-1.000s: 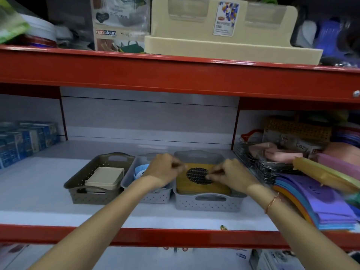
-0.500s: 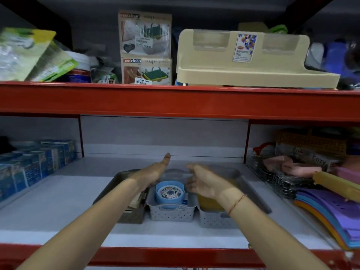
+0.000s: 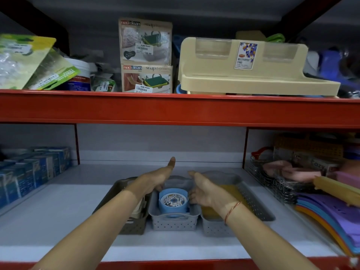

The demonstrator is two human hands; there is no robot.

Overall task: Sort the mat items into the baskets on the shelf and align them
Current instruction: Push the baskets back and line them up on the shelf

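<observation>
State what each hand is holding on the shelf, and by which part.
Both hands flank the small grey perforated basket: left hand and right hand at its side rims. Whether the fingers actually grip cannot be told.

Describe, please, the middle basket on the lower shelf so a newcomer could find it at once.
On the lower shelf, three baskets sit in a row between the hands. The middle basket is the pale grey perforated one. Only it holds a round blue item with a patterned white top; its neighbours hold beige and yellow things.
</observation>
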